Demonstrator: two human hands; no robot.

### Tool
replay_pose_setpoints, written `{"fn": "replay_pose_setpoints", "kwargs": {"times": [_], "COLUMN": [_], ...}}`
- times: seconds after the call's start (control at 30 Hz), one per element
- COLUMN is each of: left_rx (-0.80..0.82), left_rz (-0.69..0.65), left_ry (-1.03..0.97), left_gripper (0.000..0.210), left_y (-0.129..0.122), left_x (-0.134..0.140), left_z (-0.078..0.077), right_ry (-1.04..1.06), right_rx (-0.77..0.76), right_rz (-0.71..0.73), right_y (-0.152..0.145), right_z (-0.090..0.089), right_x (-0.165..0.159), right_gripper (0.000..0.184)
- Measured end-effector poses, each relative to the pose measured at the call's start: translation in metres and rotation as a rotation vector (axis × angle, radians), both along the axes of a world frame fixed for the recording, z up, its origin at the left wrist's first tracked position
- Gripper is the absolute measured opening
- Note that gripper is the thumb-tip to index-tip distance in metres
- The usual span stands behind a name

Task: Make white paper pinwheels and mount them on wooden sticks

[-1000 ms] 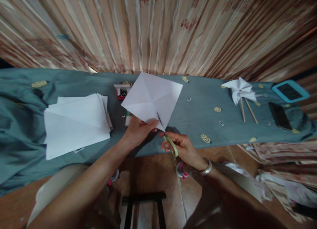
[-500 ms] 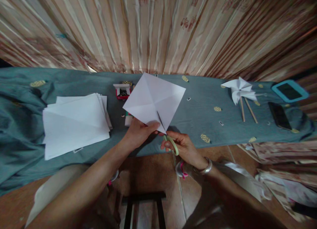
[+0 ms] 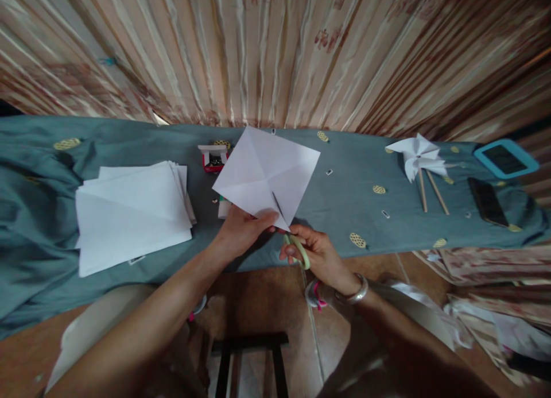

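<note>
Left hand: we are gripping the white paper square (image 3: 262,162) with our left hand (image 3: 241,231), the thumb pressing on top near its lower corner.
Right hand: we are closing our right hand (image 3: 316,254) around the scissors (image 3: 303,257), fingers wrapping their pale green handles.
Blade: one dark blade is lying over the paper, pointing from the lower corner up toward the middle.
Paper square: we are holding it cornerwise above the blue-green cloth (image 3: 336,214), its creases crossing near the centre.
Left side: a stack of white paper (image 3: 133,214) is lying on the cloth; an open red box (image 3: 212,162) is sitting just beside the square's left edge.
Right side: a white paper pinwheel (image 3: 417,155) is lying near two wooden sticks (image 3: 422,191); beyond, a blue-framed device (image 3: 507,158) and a black phone (image 3: 488,201) are resting.
Wrist: we are wearing a silvery bangle (image 3: 358,293) on the right.
</note>
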State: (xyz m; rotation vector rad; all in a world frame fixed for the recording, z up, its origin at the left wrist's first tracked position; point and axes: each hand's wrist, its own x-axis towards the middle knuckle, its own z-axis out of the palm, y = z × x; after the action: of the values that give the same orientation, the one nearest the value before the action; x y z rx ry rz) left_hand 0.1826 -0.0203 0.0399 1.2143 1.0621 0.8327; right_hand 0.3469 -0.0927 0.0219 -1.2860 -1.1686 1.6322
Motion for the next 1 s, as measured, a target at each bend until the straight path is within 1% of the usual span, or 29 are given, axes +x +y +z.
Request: {"fn": "replay_pose_setpoints", "kwargs": {"times": [0.2, 0.27, 0.37, 0.53, 0.83, 1.0], "left_rx": [-0.025, -0.044, -0.057, -0.062, -0.113, -0.104], "left_rz": [0.016, 0.007, -0.013, -0.019, -0.006, -0.017], "left_ry": [-0.006, -0.031, -0.062, -0.027, -0.02, -0.023], "left_gripper": [0.012, 0.012, 0.013, 0.014, 0.013, 0.012], "left_y": [-0.003, -0.004, -0.005, -0.005, -0.006, -0.005], "left_x": [0.001, 0.002, 0.002, 0.002, 0.002, 0.003], "left_z": [0.005, 0.005, 0.003, 0.001, 0.011, 0.013], "right_ry": [0.043, 0.051, 0.051, 0.043, 0.032, 0.039], "right_rx": [-0.017, -0.024, -0.029, 0.0, 0.004, 0.005], "right_rz": [-0.009, -0.005, 0.014, 0.041, 0.043, 0.037], "right_y": [0.001, 0.001, 0.001, 0.001, 0.002, 0.003], "right_z": [0.0, 0.001, 0.003, 0.002, 0.001, 0.003], "right_x": [0.002, 0.003, 0.004, 0.006, 0.004, 0.002], "right_gripper": [0.06, 0.063, 0.063, 0.06, 0.057, 0.055]}}
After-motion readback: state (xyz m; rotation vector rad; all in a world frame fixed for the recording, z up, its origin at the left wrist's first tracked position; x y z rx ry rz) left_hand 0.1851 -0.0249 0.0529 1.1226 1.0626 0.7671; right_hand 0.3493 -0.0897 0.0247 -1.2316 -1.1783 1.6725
